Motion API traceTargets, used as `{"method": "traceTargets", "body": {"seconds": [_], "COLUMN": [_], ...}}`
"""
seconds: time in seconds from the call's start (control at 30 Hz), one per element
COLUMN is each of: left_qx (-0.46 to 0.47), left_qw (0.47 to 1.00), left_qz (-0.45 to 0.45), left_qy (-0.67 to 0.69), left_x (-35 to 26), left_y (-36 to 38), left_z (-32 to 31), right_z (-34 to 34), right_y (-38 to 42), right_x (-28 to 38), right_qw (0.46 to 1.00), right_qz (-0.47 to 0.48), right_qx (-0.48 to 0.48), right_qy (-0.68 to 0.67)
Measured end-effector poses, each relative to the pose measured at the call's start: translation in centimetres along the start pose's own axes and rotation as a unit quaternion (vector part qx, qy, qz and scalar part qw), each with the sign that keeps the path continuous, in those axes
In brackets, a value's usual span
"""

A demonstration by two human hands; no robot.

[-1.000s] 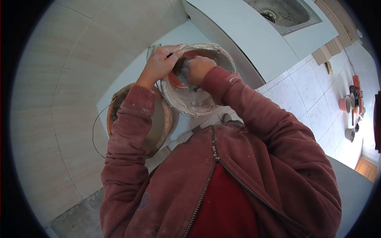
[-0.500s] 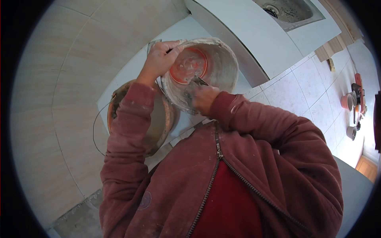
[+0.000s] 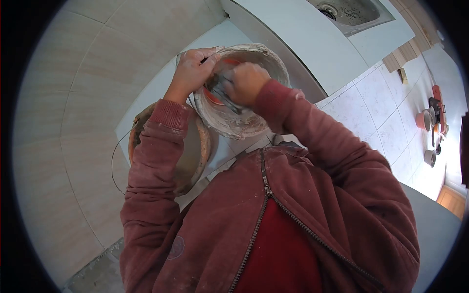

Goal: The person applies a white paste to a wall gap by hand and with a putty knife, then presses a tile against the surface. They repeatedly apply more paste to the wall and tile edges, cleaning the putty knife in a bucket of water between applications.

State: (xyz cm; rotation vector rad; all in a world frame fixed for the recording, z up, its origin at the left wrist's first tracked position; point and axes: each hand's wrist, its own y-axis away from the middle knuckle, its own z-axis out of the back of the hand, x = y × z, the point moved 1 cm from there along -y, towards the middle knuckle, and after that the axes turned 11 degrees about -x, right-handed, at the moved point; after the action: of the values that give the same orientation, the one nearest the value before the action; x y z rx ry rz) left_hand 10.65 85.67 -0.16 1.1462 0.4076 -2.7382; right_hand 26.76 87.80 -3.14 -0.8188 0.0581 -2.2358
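Observation:
My left hand [image 3: 190, 71] grips the rim of a plaster-crusted bucket [image 3: 274, 61], which is tilted so that its mouth faces me. Between that thumb and fingers a small dark piece shows; I cannot make out what it is. Inside the bucket is my right hand [image 3: 248, 84], closed round what looks like a scraper [image 3: 218, 89], smeared by motion. The scraper is over the bucket's orange-red bottom [image 3: 213, 97], which is partly hidden by the hand. Below my left forearm stands a second bucket [image 3: 204, 141] with a wire handle and greyish contents, partly covered by my sleeve.
A white counter [image 3: 298, 29] with a metal sink [image 3: 359, 22] lies at the upper right. Tiled wall [image 3: 44, 127] rises on the left. On the tiled floor [image 3: 376, 105] to the right are small pots [image 3: 423, 120] and a red tool [image 3: 438, 100].
My right hand has moved up and deeper into the bucket, with the scraper shifting toward the left inside. My left hand stays on the rim. The whole view has shifted slightly.

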Motion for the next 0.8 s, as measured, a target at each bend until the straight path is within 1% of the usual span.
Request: {"method": "traceTargets", "body": {"seconds": [0.03, 0.07, 0.1, 0.13, 0.17, 0.2, 0.27, 0.3, 0.37, 0.4, 0.43, 0.47, 0.5, 0.53, 0.6, 0.63, 0.7, 0.73, 0.77, 0.8], "left_qx": [0.003, -0.011, -0.026, -0.024, -0.019, -0.018, -0.029, -0.035, -0.038, -0.041, -0.038, -0.032, -0.026, -0.032, -0.031, -0.037, -0.046, -0.045, -0.052, -0.060], "left_qw": [1.000, 1.000, 0.998, 0.998, 0.998, 0.998, 0.998, 0.998, 0.998, 0.997, 0.998, 0.997, 0.997, 0.997, 0.997, 0.997, 0.995, 0.995, 0.998, 0.998], "left_qz": [0.001, -0.017, -0.036, -0.037, -0.048, -0.058, -0.055, -0.051, -0.053, -0.055, -0.051, -0.051, -0.052, -0.053, -0.066, -0.067, -0.078, -0.075, -0.034, 0.005], "left_qy": [-0.001, 0.023, 0.048, 0.048, 0.040, 0.032, 0.023, 0.013, 0.023, 0.028, 0.025, 0.038, 0.050, 0.050, 0.022, 0.021, -0.044, -0.045, -0.024, -0.003], "left_x": [0.4, 1.0, 1.5, 1.4, 1.4, 1.4, 1.4, 1.3, 1.6, 1.9, 1.9, 1.5, 1.1, 0.8, 0.4, 0.2, 0.1, 0.0, 0.0, -0.2], "left_y": [0.0, 0.0, -0.1, 0.0, 0.1, 0.1, 0.0, -0.3, -0.5, -0.3, 0.1, 0.1, 0.1, 0.0, 0.0, -0.2, -0.1, 0.0, -0.1, -0.1], "left_z": [-0.1, -0.2, -0.3, -0.4, -0.5, -0.4, -0.1, -0.1, -0.3, -0.2, -0.3, -0.5, -0.7, -0.8, -0.7, -0.6, -0.7, -0.9, -1.0, -1.1], "right_z": [0.3, -1.3, -4.0, -4.3, -4.0, -3.2, -0.2, 0.4, 0.3, -0.9, -2.9, -4.7, -5.6, -4.1, -0.8, -0.4, -0.8, -0.8, -2.3, -4.7], "right_y": [-0.5, 0.9, 3.0, 3.8, 3.9, 3.5, 1.5, 0.4, -1.2, -0.2, 1.6, 2.9, 3.9, 3.3, 0.6, -0.3, -1.3, -1.3, 0.2, 2.5], "right_x": [1.1, 0.9, 0.7, 1.4, 0.6, -0.3, -1.0, -0.6, 0.7, 0.8, 1.0, 0.8, -0.6, -1.0, -1.5, -1.2, 0.0, 1.0, 0.7, 0.2], "right_qw": [1.000, 1.000, 0.996, 0.980, 0.971, 0.970, 0.993, 0.993, 0.998, 0.998, 0.976, 0.929, 0.938, 0.936, 0.956, 0.984, 0.983, 0.984, 0.984, 0.967], "right_qz": [-0.013, -0.017, 0.081, 0.178, 0.144, 0.146, 0.079, 0.079, 0.055, 0.054, 0.183, 0.309, 0.288, 0.292, 0.150, 0.088, 0.095, 0.097, 0.097, 0.183], "right_qx": [0.007, 0.007, 0.021, 0.035, 0.163, 0.163, 0.090, 0.089, 0.004, 0.008, 0.073, 0.132, 0.164, 0.163, 0.205, 0.130, 0.115, 0.098, 0.100, 0.130], "right_qy": [0.011, 0.007, 0.043, 0.081, 0.099, 0.102, 0.012, 0.016, 0.036, 0.031, 0.094, 0.159, 0.104, 0.107, 0.147, 0.090, 0.105, 0.116, 0.113, 0.121]}}
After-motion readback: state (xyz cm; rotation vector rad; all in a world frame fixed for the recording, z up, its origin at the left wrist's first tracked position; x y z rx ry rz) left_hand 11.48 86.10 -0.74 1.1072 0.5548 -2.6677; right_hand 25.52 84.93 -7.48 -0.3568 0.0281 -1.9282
